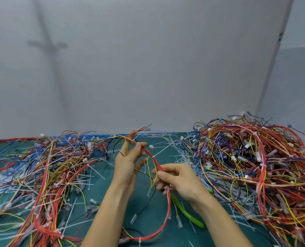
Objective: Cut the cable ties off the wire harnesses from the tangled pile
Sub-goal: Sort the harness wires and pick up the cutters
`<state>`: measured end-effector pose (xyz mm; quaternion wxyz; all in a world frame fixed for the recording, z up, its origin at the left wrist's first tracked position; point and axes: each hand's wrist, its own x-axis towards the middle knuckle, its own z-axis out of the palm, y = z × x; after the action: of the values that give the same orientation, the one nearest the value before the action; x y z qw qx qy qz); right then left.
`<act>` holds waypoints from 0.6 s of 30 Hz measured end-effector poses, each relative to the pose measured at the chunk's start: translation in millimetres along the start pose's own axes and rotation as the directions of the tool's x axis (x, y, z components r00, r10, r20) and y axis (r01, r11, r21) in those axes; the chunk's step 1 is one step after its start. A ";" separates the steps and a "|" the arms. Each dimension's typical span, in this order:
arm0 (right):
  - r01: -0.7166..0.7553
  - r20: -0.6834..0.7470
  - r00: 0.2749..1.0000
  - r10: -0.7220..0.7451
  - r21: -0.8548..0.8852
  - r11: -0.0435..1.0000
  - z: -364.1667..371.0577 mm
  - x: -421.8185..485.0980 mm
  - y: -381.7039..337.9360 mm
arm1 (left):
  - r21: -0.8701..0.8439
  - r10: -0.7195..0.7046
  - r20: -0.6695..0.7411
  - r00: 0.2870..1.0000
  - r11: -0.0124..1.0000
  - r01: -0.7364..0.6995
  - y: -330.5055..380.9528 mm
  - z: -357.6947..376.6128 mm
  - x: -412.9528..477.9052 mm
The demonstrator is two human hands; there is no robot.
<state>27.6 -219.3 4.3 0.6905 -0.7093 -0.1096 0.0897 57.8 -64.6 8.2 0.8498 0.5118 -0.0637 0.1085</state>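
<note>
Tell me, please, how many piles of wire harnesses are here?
2: left pile beside the left hand, taller right pile beside the right hand; both hands hold one separate harness. Others may lie outside view.

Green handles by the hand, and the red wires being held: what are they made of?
The green handles look like rubbery plastic, smooth with glossy highlights. The red wires look plastic-coated, matte, bending in easy loops; any metal inside is hidden.
</note>
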 end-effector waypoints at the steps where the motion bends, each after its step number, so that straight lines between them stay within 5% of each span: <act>1: 0.014 -0.028 1.000 -0.013 0.038 0.999 0.3 0.4 0.2 | 0.012 -0.020 0.012 1.000 1.000 0.020 0.1 -1.7 0.7; 5: 0.092 -0.158 0.985 -0.062 0.187 0.978 2.8 2.7 0.6 | 0.170 -0.120 0.030 0.992 0.979 0.113 -3.8 -6.8 2.3; 9: 0.201 -0.302 0.943 -0.138 0.187 0.962 4.4 5.2 2.4 | 0.443 -0.286 -0.024 0.958 0.856 0.266 -5.1 -0.9 -3.9; 13: 0.277 -0.397 0.901 -0.173 0.222 0.935 4.2 7.6 1.4 | 0.585 -0.443 0.225 0.868 0.774 0.243 -2.0 1.7 -8.9; 18: 0.304 -0.482 0.857 -0.184 0.184 0.935 3.8 11.8 2.5 | 0.561 -0.410 0.383 0.828 0.815 0.144 -5.5 13.7 -13.2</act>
<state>38.0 -212.4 2.0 0.7872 -0.5964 -0.0213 -0.1553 46.4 -80.8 7.0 0.6460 0.7316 -0.1664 -0.1405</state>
